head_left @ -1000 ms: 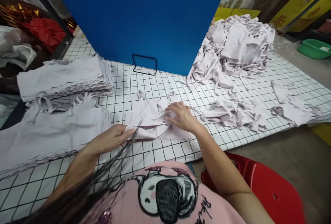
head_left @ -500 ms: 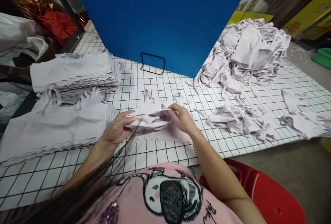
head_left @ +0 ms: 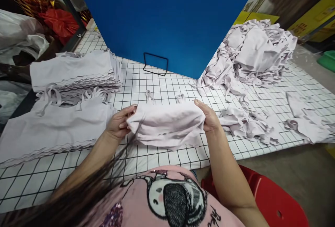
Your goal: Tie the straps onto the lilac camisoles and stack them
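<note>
A pale pinkish-white strappy top (head_left: 167, 124) is stretched sideways between my two hands, over the table in front of me. My left hand (head_left: 120, 121) pinches its left edge, thumb on top. At the opposite edge, my right hand (head_left: 209, 116) grips the fabric between thumb and fingers. Two thin straps show beyond the top's far edge, apparently from a piece of the same cloth beneath. Just left of my left hand lies a neat stack of matching tops (head_left: 57, 122) with looped straps. A second folded stack (head_left: 75, 70) sits behind it.
A white tablecloth with black grid lines (head_left: 157, 157) covers the table. At the back stands a large blue panel (head_left: 167, 21) with a black wire loop (head_left: 155, 64). A heap of crumpled garments (head_left: 256, 52) and loose pieces (head_left: 251, 124) lie right. A red plastic stool (head_left: 277, 199) stands below.
My right hand has moved right, drawing the bunched top out wide and flat. My left hand has stayed nearly in place on its edge.
</note>
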`<state>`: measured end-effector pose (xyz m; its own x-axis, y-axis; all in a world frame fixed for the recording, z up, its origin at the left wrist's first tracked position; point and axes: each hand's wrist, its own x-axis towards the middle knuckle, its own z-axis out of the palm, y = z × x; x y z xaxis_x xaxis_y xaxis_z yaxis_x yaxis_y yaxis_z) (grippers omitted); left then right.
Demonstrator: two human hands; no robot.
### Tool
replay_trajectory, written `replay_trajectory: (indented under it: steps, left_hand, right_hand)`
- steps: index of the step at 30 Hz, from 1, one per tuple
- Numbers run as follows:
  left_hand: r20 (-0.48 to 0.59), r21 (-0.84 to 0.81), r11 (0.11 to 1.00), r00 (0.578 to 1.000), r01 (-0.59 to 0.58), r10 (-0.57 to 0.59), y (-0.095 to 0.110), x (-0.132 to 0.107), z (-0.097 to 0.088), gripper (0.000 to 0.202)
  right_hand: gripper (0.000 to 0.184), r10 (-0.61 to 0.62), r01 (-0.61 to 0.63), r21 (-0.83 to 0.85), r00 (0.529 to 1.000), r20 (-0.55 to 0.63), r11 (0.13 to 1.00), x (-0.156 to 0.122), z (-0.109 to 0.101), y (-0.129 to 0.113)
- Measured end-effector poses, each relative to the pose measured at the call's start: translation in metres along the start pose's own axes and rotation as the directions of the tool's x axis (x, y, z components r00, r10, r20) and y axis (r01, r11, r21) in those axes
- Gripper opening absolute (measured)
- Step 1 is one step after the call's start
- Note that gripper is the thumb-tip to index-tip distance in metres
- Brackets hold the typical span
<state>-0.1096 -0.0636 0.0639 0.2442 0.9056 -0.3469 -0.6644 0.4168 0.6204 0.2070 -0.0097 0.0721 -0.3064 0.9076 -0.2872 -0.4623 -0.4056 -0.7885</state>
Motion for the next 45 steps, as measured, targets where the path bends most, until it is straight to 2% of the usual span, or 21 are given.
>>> replay_trajectory:
  steps: [3,5,7,9,11,13,14,16,18,19,21,24,26,28,31,33,35,37,40,43,45]
  left_hand:
    - [0.086,0.019,1.0,0.996,-0.025,0.023,0.007,0.006,0.001,0.025]
    - [0.097,0.057,0.996,0.993,-0.072,0.066,0.009,0.009,0.007,0.025]
    - [0.098,0.103,0.985,0.987,-0.14,0.13,0.011,0.009,0.014,0.023]
    - [0.117,0.144,0.961,0.969,-0.235,0.219,0.015,0.006,0.018,0.021]
    - [0.169,0.206,0.919,0.938,-0.335,0.304,0.021,-0.002,0.015,0.018]
    - [0.248,0.337,0.864,0.92,-0.375,0.302,0.028,-0.015,0.005,0.017]
    - [0.292,0.436,0.829,0.926,-0.351,0.239,0.031,-0.023,-0.001,0.017]
    - [0.331,0.677,0.701,0.944,-0.224,-0.018,0.035,-0.039,-0.014,0.019]
    - [0.27,0.869,0.485,0.916,-0.099,-0.296,0.034,-0.052,-0.023,0.019]
    - [0.226,0.92,0.385,0.899,-0.07,-0.376,0.032,-0.058,-0.026,0.017]
    - [0.154,0.961,0.274,0.9,-0.041,-0.407,0.027,-0.065,-0.029,0.01]
    - [0.065,0.953,0.302,0.951,0.031,-0.303,0.021,-0.067,-0.03,0.027]
    - [0.029,0.927,0.371,0.978,0.051,-0.207,0.02,-0.06,-0.025,0.034]
    - [0.068,0.922,0.387,0.992,-0.022,-0.106,0.021,-0.044,-0.013,0.033]
    - [0.216,0.951,0.226,0.976,-0.21,0.0,0.019,-0.005,0.02,0.024]
    - [0.293,0.949,0.106,0.955,-0.297,0.05,0.012,0.024,0.045,0.012]
    - [0.386,0.92,0.052,0.921,-0.388,0.043,0.002,0.05,0.067,0.012]
    - [0.465,0.883,0.078,0.885,-0.462,-0.025,-0.008,0.068,0.082,0.019]
    - [0.517,0.851,0.219,0.838,-0.478,-0.177,-0.02,0.081,0.097,0.021]
    - [0.481,0.844,0.4,0.834,-0.358,-0.27,-0.018,0.081,0.108,0.021]
    - [0.456,0.814,0.527,0.832,-0.246,-0.315,-0.008,0.076,0.114,0.019]
  right_hand:
    - [0.03,-0.011,0.011,-0.009,1.0,-0.022,1.0,0.003,-0.005,0.0]
    - [0.031,-0.047,0.044,-0.064,0.998,-0.035,0.997,0.005,-0.004,0.0]
    - [0.031,-0.151,0.141,-0.166,0.987,-0.054,0.976,0.004,-0.002,-0.003]
    - [0.027,-0.314,0.283,-0.291,0.947,-0.064,0.914,-0.002,0.0,-0.011]
    - [0.022,-0.455,0.418,-0.409,0.89,0.007,0.811,-0.014,0.0,-0.023]
    - [0.013,-0.489,0.511,-0.517,0.851,0.191,0.687,-0.03,-0.005,-0.034]
    - [0.009,-0.433,0.533,-0.567,0.845,0.314,0.628,-0.038,-0.009,-0.038]
    - [0.005,-0.183,0.516,-0.671,0.844,0.503,0.532,-0.055,-0.018,-0.039]
    - [0.008,0.11,0.421,-0.782,0.847,0.521,0.46,-0.068,-0.026,-0.033]
    - [0.011,0.217,0.365,-0.828,0.847,0.485,0.426,-0.074,-0.03,-0.028]
    - [0.018,0.321,0.283,-0.884,0.854,0.409,0.373,-0.082,-0.036,-0.017]
    - [0.023,0.327,0.268,-0.901,0.865,0.381,0.342,-0.089,-0.038,-0.007]
    - [0.022,0.243,0.296,-0.898,0.892,0.382,0.325,-0.087,-0.037,-0.007]
    - [0.022,0.04,0.337,-0.901,0.932,0.361,0.272,-0.076,-0.033,-0.008]
    - [0.034,-0.232,0.357,-0.925,0.918,0.322,0.128,-0.046,-0.027,-0.004]
    - [0.031,-0.214,0.335,-0.942,0.922,0.322,0.025,-0.025,-0.022,0.0]
    - [0.017,-0.106,0.346,-0.937,0.931,0.349,-0.04,-0.01,-0.017,0.0]
    - [0.013,-0.027,0.409,-0.912,0.912,0.409,-0.001,-0.005,-0.011,-0.006]
    - [0.016,-0.088,0.461,-0.867,0.888,0.452,0.192,-0.008,-0.003,-0.02]
    - [0.022,-0.162,0.432,-0.819,0.902,0.401,0.379,-0.013,0.001,-0.032]
    - [0.022,-0.139,0.416,-0.757,0.904,0.404,0.504,-0.014,0.001,-0.038]
